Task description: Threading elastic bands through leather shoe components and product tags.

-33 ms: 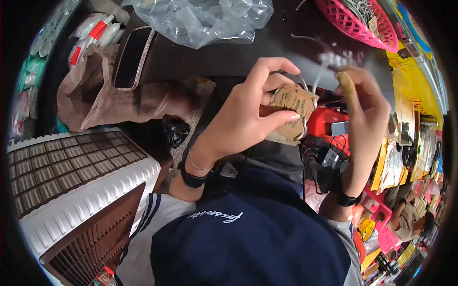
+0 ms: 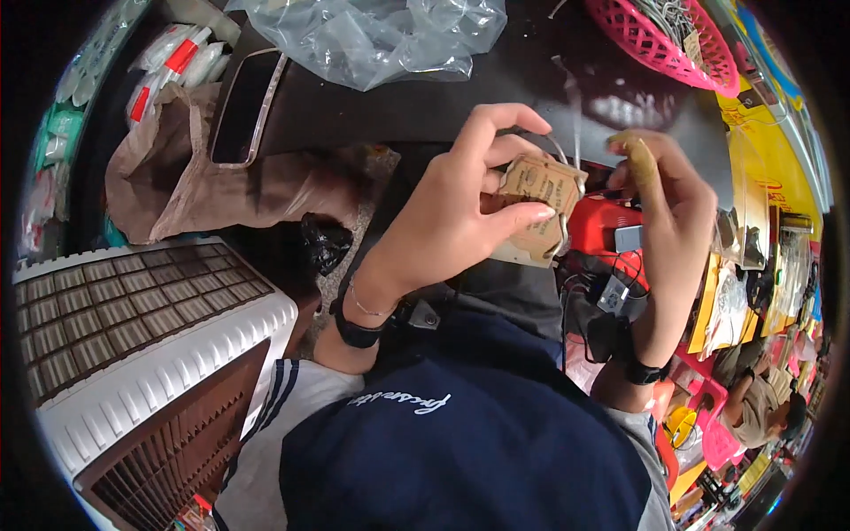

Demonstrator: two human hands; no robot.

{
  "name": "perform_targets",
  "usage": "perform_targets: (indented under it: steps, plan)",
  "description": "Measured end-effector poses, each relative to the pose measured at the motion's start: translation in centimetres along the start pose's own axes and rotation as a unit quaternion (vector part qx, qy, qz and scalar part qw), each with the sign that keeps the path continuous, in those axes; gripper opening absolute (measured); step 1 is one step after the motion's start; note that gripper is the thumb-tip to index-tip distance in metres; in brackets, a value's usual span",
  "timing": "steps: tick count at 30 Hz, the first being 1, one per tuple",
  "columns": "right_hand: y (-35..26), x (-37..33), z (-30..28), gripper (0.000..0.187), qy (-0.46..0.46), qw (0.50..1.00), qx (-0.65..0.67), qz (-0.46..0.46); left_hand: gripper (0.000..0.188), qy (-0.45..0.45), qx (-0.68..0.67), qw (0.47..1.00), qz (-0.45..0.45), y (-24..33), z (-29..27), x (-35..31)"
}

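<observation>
**Both hands raised over the lap, left pinching a small brown card packet**

Head view: left hand (image 2: 452, 221) is up in the middle of the frame, thumb and fingers clamped on a small brown card packet (image 2: 540, 199) with a thin metal wire (image 2: 564, 239) looped along its right edge. Index finger arches over the top of the packet, thumb presses its front face. Packet sits just above the lap, in front of a red plastic item (image 2: 602, 226) lying behind and right of it. Right hand (image 2: 677, 221) is just beside the packet on the right, fingers curled together near its upper corner; a yellowish-green bit (image 2: 639, 159) shows at the fingertips, cannot tell what it is or whether it is really gripped. Both wrists carry dark bands; left also a thin bracelet.

Around: dark table (image 2: 416, 111) above the hands, with a crumpled clear plastic bag (image 2: 381, 35) at top centre and a pink mesh basket (image 2: 668, 40) top right. Brown paper bag (image 2: 177, 177) at left. White ribbed crate (image 2: 142, 336) at lower left. Yellow packets and hanging goods (image 2: 761, 203) along the right rim. Another person (image 2: 761, 398) sits low at the far right edge. Navy top fills the bottom.
</observation>
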State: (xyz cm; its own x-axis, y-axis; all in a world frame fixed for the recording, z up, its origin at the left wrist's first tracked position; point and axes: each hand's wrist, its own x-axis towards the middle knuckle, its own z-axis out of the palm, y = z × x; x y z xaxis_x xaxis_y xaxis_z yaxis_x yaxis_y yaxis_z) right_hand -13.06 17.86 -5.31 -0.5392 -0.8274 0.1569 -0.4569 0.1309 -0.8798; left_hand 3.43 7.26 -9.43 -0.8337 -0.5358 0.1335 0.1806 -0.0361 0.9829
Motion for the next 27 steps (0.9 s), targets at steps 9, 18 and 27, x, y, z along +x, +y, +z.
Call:
perform_targets:
  steps: [9, 18, 27]
  plan:
    - [-0.2, -0.9, 2.2, 0.016, -0.049, 0.984, 0.160, 0.064, 0.067, 0.011, 0.035, 0.999, -0.018, 0.2, 0.0, 0.2]
    - [0.3, -0.9, 2.7, 0.016, 0.112, 0.970, 0.201, -0.081, 0.083, -0.048, -0.162, 0.984, 0.054, 0.2, 0.1, 0.1]
    - [0.6, -0.8, 2.0, 0.017, 0.074, 0.983, 0.142, -0.092, 0.076, -0.085, -0.131, 0.988, 0.014, 0.3, -0.8, -0.2]
